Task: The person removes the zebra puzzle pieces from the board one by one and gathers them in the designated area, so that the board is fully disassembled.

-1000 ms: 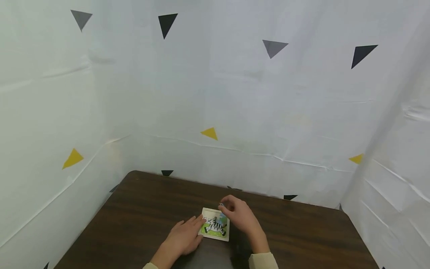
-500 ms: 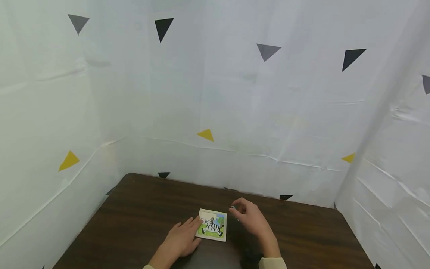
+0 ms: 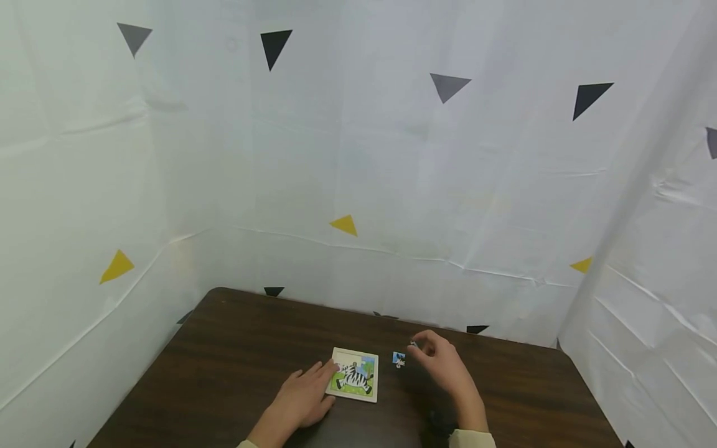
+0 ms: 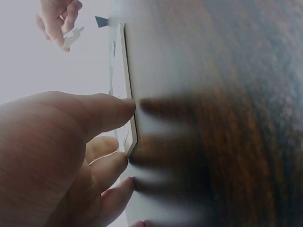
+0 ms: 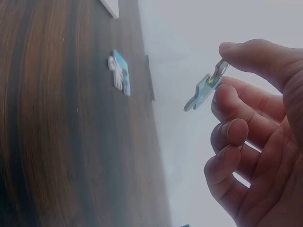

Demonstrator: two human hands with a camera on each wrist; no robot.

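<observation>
A square zebra puzzle board (image 3: pixel 355 378) lies on the dark table, its upper left part showing bare pale backing. My left hand (image 3: pixel 305 395) rests at the board's left side, fingers extended over its edge. In the left wrist view, the thumb (image 4: pixel 111 111) touches the board's rim. To the right, my right hand (image 3: pixel 445 367) is raised above the table and pinches a small puzzle piece (image 5: pixel 205 90) between thumb and fingers. A loose puzzle piece (image 3: pixel 399 359) with blue and a black-and-white zebra part lies on the table between the board and my right hand.
The brown wood-grain table (image 3: pixel 269 330) reaches back to a white sheet (image 3: pixel 392 168) printed with grey, black and yellow triangles. That sheet also hangs along both sides.
My right hand has moved right, away from the board's upper right corner, still pinching a piece. The loose piece on the table has come into full view. The left hand stays on the board.
</observation>
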